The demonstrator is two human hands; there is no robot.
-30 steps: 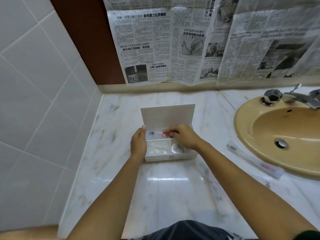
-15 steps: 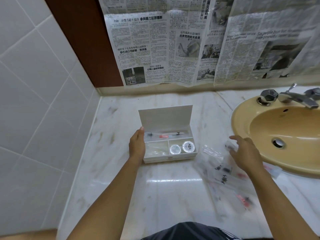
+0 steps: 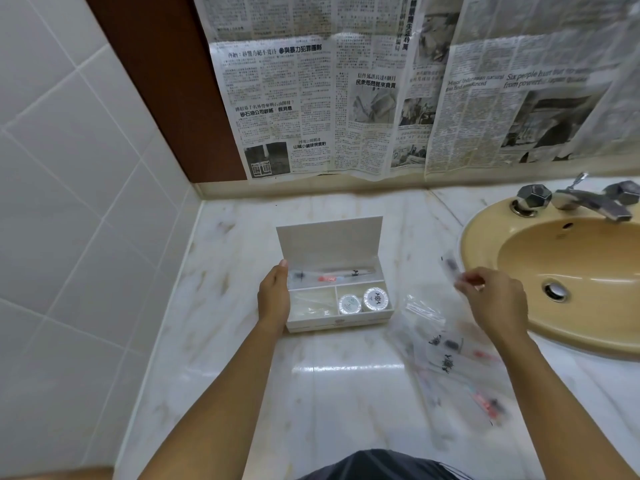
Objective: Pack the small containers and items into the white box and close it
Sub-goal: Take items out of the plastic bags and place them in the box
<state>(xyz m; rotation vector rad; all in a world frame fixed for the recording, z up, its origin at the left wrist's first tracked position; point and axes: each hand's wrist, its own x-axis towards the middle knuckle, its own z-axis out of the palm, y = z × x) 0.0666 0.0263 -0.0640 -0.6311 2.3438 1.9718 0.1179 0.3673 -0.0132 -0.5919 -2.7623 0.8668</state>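
The fingers (image 3: 473, 280) of the right hand (image 3: 496, 301) are clamped together on one end of a blurred clear packet (image 3: 451, 264), held up in the right half of the frame between the white box (image 3: 341, 322) and the sink (image 3: 475, 244). The left hand (image 3: 273, 296) lies against the left end wall of the white box, one fingertip reaching the foot of the lid (image 3: 329, 241); whether its fingers curl round the wall or only rest on it cannot be told. The box sits at the centre of the frame on the marble tabletop (image 3: 332, 403), lid standing open at the back. Its long rear compartment holds a wrapped item with a red part (image 3: 328, 278), the front right one two round containers (image 3: 349, 304), the front left one clear wrappers (image 3: 311, 303). More loose packets (image 3: 450, 349) lie on the tabletop at lower right, near the yellow sink with its metal tap (image 3: 588, 202). Newspaper sheets (image 3: 346, 98) cover the wall above
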